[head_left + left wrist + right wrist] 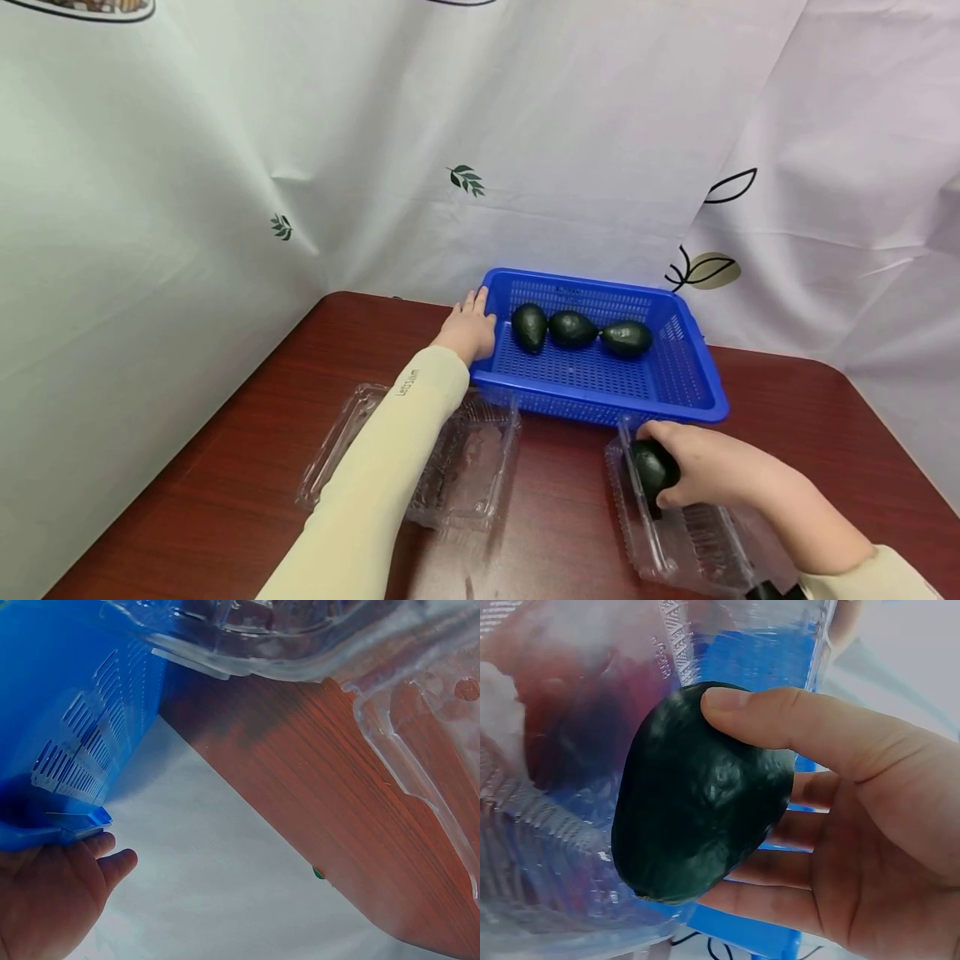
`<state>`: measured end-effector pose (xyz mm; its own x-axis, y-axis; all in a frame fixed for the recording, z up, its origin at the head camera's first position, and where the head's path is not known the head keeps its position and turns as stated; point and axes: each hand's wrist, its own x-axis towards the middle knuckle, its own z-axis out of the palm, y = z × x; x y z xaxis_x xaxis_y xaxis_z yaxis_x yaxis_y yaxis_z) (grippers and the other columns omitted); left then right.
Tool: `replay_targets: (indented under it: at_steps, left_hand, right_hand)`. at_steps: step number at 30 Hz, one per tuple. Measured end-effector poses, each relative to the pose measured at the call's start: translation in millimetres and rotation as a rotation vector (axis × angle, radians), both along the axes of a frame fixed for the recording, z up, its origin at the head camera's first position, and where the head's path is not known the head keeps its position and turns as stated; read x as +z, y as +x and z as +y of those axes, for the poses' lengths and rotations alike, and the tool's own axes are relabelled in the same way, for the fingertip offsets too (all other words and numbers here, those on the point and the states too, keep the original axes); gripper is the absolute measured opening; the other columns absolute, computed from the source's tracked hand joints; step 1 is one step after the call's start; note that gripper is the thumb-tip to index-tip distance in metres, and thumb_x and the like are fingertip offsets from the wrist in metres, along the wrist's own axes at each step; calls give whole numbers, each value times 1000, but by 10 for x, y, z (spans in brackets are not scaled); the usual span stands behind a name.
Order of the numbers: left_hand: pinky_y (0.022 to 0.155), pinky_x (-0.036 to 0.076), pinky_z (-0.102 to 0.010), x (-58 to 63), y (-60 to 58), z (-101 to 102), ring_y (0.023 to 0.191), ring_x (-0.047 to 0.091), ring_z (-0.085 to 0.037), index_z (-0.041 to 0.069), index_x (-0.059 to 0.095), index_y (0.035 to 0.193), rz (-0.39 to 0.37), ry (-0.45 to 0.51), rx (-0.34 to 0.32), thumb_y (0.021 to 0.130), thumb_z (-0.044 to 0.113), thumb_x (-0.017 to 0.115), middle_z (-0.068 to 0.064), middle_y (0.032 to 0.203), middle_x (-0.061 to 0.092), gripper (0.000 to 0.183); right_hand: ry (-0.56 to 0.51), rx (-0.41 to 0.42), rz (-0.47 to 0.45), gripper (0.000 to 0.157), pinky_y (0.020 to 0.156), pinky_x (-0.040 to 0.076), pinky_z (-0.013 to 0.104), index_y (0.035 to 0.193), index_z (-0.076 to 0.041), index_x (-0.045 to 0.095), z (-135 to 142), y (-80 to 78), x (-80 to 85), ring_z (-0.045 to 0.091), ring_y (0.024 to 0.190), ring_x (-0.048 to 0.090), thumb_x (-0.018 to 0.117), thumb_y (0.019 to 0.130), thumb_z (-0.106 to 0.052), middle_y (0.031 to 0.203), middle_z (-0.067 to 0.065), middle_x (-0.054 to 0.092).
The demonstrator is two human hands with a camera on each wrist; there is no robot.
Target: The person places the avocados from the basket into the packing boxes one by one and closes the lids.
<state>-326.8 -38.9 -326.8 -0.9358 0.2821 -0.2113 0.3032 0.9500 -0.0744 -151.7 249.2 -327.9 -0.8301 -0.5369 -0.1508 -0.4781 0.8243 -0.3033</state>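
Possible slip of avocado [654, 468] from right hand [699, 468], judged from smooth, rounded, glossy skin and a hold mostly at one side. Could roll or knock the thin wall of the right-hand clear plastic clamshell [697, 542] if released off-centre; could also tip or skid that light clamshell on the smooth wooden table [555, 500] if pressed against its edge. Possible snag of left sleeve [397, 450] on the second, left-hand clear clamshell [472, 475], owing to the forearm crossing directly above. Possible shift of blue perforated basket [592, 371] with any sideways push at its left rim, perhaps rolling the three loose avocados [572, 330] inside.

Position of held avocado: at the right-hand clamshell, just in front of the basket, against the inner side of right thumb and fingers. In right wrist view: thumb across the upper part, fingers behind, stem scar at the end away from the thumb. Cannot tell whether touching the clamshell base or just above it.

Right hand: clamped on avocado, between thumb and fingers. Left hand [467, 331]: at left rim of basket, well apart from the held avocado; cannot tell whether curled round the rim or merely resting there.
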Motion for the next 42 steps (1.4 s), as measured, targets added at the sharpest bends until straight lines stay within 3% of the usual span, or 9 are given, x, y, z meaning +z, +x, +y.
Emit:
replay_targets:
  at_steps: [12,21,26,36,42]
  left_hand:
    - [112,6,-41,-3,2,3,139,-9,-29,14,24,148,6,18,6,101,27,30,-11,154,-11,49]
    - [112,7,-42,-13,-2,-2,140,-6,-29,15,25,148,16,7,4,101,28,30,-12,154,-9,49]
    - [112,7,-42,-12,-6,0,140,-7,-29,14,24,148,18,13,0,102,29,29,-11,154,-10,49]
    - [112,6,-42,-23,-5,-10,140,-6,-30,15,24,148,22,14,-2,102,31,27,-12,154,-10,49]
    - [112,6,-42,-22,-17,-10,140,-8,-30,15,23,149,10,19,-2,102,29,28,-11,154,-12,49]
  right_hand:
    - [87,-11,-10,55,66,46,37,106,-12,55,-67,-21,-112,13,82,54,83,62,-29,96,-4,56]
    - [156,-83,-102,69,75,46,45,121,-6,53,-62,-80,-133,23,93,57,80,67,-41,113,8,57]
    - [206,-67,9,69,72,47,44,121,-9,57,-3,-89,-149,22,89,59,80,66,-43,110,7,58]
    - [342,42,361,70,59,49,40,116,-7,62,28,-24,-182,23,78,60,82,60,-44,96,7,60]
    - [429,36,450,68,53,48,38,113,-8,64,-15,23,-185,22,70,61,80,61,-48,84,6,62]
